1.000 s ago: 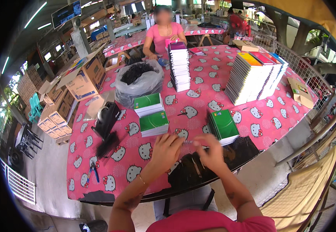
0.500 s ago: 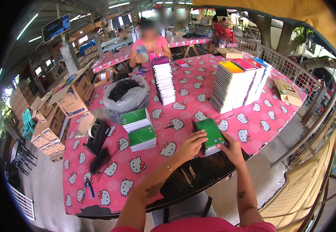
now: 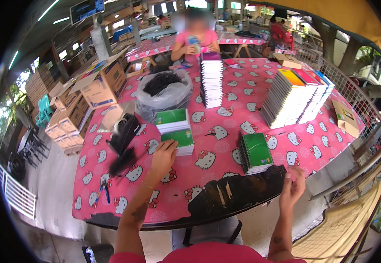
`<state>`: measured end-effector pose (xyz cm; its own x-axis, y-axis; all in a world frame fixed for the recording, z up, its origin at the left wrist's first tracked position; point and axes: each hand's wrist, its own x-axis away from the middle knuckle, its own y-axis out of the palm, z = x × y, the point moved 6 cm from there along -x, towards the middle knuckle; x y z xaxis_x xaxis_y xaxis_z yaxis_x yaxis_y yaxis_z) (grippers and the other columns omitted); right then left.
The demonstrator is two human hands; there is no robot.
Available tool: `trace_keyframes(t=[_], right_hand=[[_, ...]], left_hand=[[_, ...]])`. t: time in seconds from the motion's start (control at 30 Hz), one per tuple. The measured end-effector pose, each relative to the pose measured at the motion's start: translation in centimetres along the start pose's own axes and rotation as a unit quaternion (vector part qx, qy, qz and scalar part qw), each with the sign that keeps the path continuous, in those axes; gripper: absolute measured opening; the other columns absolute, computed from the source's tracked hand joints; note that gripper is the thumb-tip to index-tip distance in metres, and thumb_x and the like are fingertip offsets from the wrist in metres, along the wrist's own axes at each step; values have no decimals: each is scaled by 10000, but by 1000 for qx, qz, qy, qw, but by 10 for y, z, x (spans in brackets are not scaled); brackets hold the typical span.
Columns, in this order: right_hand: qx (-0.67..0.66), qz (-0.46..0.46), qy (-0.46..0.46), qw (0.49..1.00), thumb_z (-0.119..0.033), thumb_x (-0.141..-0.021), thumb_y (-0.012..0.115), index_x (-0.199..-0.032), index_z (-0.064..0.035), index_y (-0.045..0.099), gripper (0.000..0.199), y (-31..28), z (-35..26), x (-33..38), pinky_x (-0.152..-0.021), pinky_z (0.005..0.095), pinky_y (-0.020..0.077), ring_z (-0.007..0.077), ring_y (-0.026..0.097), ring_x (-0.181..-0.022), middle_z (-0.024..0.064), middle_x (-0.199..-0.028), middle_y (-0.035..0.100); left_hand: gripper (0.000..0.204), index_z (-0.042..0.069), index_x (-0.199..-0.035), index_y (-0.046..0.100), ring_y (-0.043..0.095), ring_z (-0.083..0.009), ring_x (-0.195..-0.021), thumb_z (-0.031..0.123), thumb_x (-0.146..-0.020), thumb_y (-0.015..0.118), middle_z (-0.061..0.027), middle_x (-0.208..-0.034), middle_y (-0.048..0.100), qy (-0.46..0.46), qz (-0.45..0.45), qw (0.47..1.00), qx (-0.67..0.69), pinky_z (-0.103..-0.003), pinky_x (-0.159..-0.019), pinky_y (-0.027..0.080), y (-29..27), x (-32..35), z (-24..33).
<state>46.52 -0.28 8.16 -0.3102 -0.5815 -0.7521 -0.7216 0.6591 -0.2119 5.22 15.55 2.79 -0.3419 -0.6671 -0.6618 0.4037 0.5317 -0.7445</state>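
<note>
Now left hand [image 3: 163, 158] touches glossy green notebook stack [image 3: 180, 141]; right hand [image 3: 293, 186] loosely curled, empty.

2 stacks [image 3: 176, 130] left of notebooks [image 3: 255, 152]; bag [image 3: 164, 93] behind stacks; tall pile [image 3: 211, 83] right of bag.

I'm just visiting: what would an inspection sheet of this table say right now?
Surface: pink patterned tablecloth, worn black at the near edge.
Job's things: left hand on a green notebook pile; spiral notebook stack beside the right hand.
Clutter: bag of black pieces, tall stacks, pliers.
Hands: left flat on the pile; right raised, apparently empty.
Cables: nothing seen.
Surroundings: cardboard boxes, a seated person.
</note>
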Motion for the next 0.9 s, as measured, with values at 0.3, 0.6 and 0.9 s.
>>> trace_keyframes(t=[0.3, 0.6, 0.9], right_hand=[[-177, -236, 9, 956, -42, -827, 755, -1142, -18, 670, 326, 190, -52, 37, -925, 356, 501, 274, 665, -1034, 141, -1056, 702], [-248, -399, 175, 865, -34, -832, 773, -1061, -26, 669, 251, 234, 9, 100, -830, 299, 519, 134, 655, -939, 69, -999, 705], [-338, -445, 225, 798, -54, -915, 705, -1227, -34, 689, 313, 246, 3, 114, -831, 263, 498, 101, 610, -912, 17, -1011, 679]], left_hand=[[275, 40, -1106, 689, 648, -334, -976, 62, -832, 694, -144, -1058, 687, 17, -61, 993, 98, -423, -845, 533, -41, 22, 50], [220, 25, -1027, 696, 541, -380, -1001, 156, -850, 694, -179, -1059, 617, -182, 48, 979, -79, -499, -897, 449, -56, 74, -89], [148, 12, -896, 492, 615, -334, -730, 74, -921, 625, -158, -914, 619, -248, 73, 966, 17, -447, -642, 482, -26, 82, -105]])
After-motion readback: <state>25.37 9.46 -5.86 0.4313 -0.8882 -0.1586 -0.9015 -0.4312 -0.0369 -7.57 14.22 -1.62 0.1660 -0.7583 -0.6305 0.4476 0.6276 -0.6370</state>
